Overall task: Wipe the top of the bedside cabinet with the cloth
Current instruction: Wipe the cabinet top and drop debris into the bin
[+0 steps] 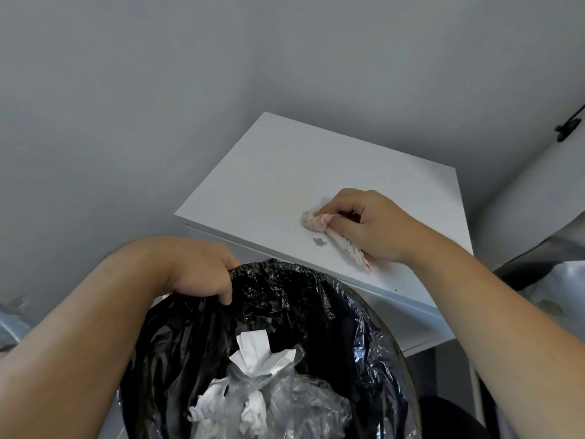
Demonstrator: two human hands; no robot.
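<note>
The white top of the bedside cabinet (pixel 285 172) fills the middle of the view. My right hand (pixel 370 226) presses a small white cloth with orange-pink marks (pixel 316 221) flat onto the top, near its front right part. A small grey scrap (pixel 319 242) lies on the top just in front of the cloth. My left hand (pixel 202 274) grips the rim of a bin lined with a black plastic bag (pixel 316 318), held against the cabinet's front edge.
Crumpled white paper and clear plastic (pixel 262 384) lie inside the bin. Grey walls meet behind the cabinet. A black cable and clip (pixel 568 129) hang at the upper right. White bedding (pixel 563 286) sits to the right.
</note>
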